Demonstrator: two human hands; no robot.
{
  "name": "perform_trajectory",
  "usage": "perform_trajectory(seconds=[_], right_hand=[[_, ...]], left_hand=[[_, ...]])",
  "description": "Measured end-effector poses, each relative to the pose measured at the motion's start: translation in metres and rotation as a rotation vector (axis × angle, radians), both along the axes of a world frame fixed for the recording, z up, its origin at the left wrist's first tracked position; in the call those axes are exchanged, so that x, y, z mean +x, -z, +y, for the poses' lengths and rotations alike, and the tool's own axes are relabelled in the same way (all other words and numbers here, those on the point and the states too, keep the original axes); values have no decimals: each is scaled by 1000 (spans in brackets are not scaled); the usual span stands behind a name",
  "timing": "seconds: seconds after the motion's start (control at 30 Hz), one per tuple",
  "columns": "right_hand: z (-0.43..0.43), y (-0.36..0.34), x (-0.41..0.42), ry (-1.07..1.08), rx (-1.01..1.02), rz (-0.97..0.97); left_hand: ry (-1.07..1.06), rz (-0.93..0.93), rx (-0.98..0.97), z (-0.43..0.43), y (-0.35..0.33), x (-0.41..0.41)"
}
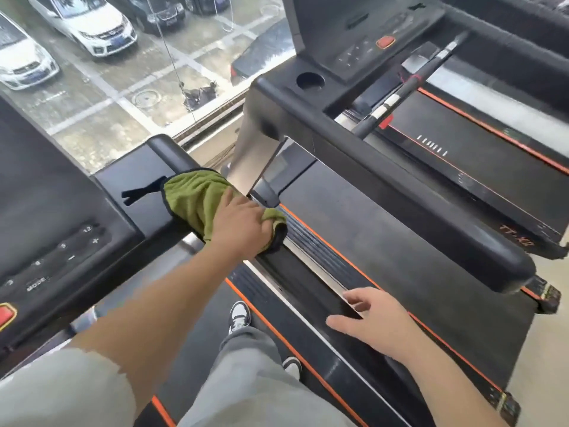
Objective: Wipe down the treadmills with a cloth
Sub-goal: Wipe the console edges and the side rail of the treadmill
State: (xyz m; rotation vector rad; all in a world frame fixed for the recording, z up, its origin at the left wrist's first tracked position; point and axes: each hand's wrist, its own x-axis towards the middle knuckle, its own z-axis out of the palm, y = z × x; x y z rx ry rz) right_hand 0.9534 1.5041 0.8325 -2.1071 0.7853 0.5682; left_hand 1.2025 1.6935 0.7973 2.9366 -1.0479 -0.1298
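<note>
Head view: a green towelling cloth (197, 201) is gripped by the left hand (243, 224) on the black padded treadmill handrail (138, 186); the right hand (369, 325) is spread open. If the cloth is swept onto the black console keys (70, 251), one could be pressed by accident.

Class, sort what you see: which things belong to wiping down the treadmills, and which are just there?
Belongs to the job: green cloth, gripped by the left hand; the near treadmill's handrail under it; the next treadmill.
Just there: parked cars outside the window; pole across the next treadmill; right hand, open and idle.
</note>
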Motion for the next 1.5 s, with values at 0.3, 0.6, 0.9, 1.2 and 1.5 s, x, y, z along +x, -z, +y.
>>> perform_trajectory(seconds=[0.3, 0.6, 0.9, 1.2, 1.5], right_hand=[[11, 9, -20, -135, -164, -31], [16, 18, -15, -101, -253, -19], [15, 17, -13, -73, -244, 7], [14, 16, -18, -49, -246, -14], [13, 13, -21, -10, -225, -19]], left_hand=[[372, -19, -36, 11, 12, -11], [596, 75, -172, -24, 22, -101], [215, 30, 341, -35, -11, -68], [551, 109, 7, -20, 11, -71], [368, 102, 9, -44, 2, -143]])
